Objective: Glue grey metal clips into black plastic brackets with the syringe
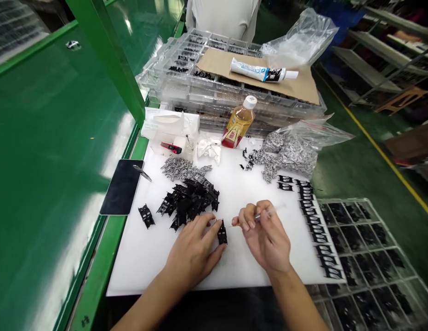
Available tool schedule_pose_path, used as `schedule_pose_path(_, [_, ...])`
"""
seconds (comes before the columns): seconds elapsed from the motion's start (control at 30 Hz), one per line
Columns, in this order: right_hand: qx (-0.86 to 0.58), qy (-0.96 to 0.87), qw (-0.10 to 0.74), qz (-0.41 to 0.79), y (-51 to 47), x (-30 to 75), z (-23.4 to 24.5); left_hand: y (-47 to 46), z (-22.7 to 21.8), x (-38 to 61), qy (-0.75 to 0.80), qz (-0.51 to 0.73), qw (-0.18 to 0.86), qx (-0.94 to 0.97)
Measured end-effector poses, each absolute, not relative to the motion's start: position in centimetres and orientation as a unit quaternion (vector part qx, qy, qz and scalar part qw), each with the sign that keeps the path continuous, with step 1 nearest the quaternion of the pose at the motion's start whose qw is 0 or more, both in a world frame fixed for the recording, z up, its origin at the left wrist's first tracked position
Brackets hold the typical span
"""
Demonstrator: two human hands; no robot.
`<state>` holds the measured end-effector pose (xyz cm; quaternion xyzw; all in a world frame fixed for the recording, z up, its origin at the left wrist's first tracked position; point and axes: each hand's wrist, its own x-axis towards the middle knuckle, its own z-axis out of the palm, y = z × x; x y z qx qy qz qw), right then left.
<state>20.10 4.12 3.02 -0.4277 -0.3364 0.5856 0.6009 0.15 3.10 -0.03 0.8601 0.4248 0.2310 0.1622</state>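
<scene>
bare forearms (pixel 158 296) come up from the bottom edge of the frame over a white board (pixel 241 188). near the middle, the left hand (pixel 195 250) has a small black part (pixel 222 233) pinched between fingers and thumb. just right of that, the right hand (pixel 265 236) has its fingers curled around a slim stick (pixel 258 217), whose thin tip points left, near the part but apart from it.

above the left hand sits a heap of black parts (pixel 191 197), with grey bits (pixel 177 168) piled just behind; one loose piece (pixel 146 216) lies to the left, near a dark tablet (pixel 122 186). along the board's right edge runs a column of black parts (pixel 317 223). higher up are a bag of grey bits (pixel 296 151), a drink bottle (pixel 238 122) and a red cutter (pixel 171 147). upper centre, a white tube (pixel 258 72) lies on cardboard (pixel 215 60) over stacked trays (pixel 181 92). at the top edge is a person in white (pixel 224 18).
</scene>
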Motion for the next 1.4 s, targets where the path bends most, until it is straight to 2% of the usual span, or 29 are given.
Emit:
schedule_pose_path(0.23, [-0.370,-0.230,0.624,0.649,4.2,19.2,1.5,3.1,-0.4,0.0,0.432,0.224,0.187,0.853])
schedule_pose_path(0.63, [-0.320,-0.265,0.644,0.643,3.5,18.9,0.1,3.2,-0.4,0.4,0.430,0.222,0.179,0.857])
schedule_pose_path(1.4, [-0.300,-0.283,0.627,0.661,3.6,19.0,0.0,3.4,-0.4,0.4,0.423,0.201,0.178,0.865])
